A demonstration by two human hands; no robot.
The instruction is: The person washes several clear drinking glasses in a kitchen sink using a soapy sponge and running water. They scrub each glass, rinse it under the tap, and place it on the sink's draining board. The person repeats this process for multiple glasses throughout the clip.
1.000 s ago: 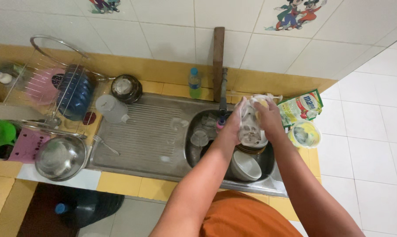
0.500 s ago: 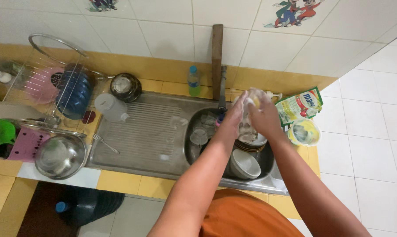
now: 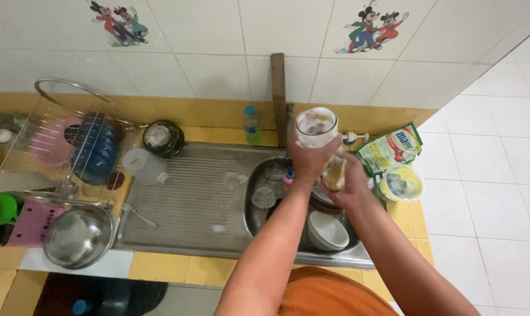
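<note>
Single head view, looking steeply down from above onto sink (image 3: 259, 222) and draining board, facing the tiled wall (image 3: 218, 52); forearms close beneath, counter at arm's reach. No second view.

One person, seen from above: two bare forearms without sleeves, watch or bracelets, left hand (image 3: 312, 157) and right hand (image 3: 342, 178) ungloved and ringless as far as visible, orange garment (image 3: 329, 298) at lower frame edge.

Place: home kitchen, dishwashing corner.
Fixture: steel sink (image 3: 259, 225) with ribbed drainboard, dishes inside.
Storage: wire dish rack (image 3: 66, 140) holding plates.
Surface: yellow-tiled surface (image 3: 159, 266).
Walls: white tiles with cartoon stickers (image 3: 370, 26).
Supplies: detergent pouch (image 3: 391, 149).
</note>
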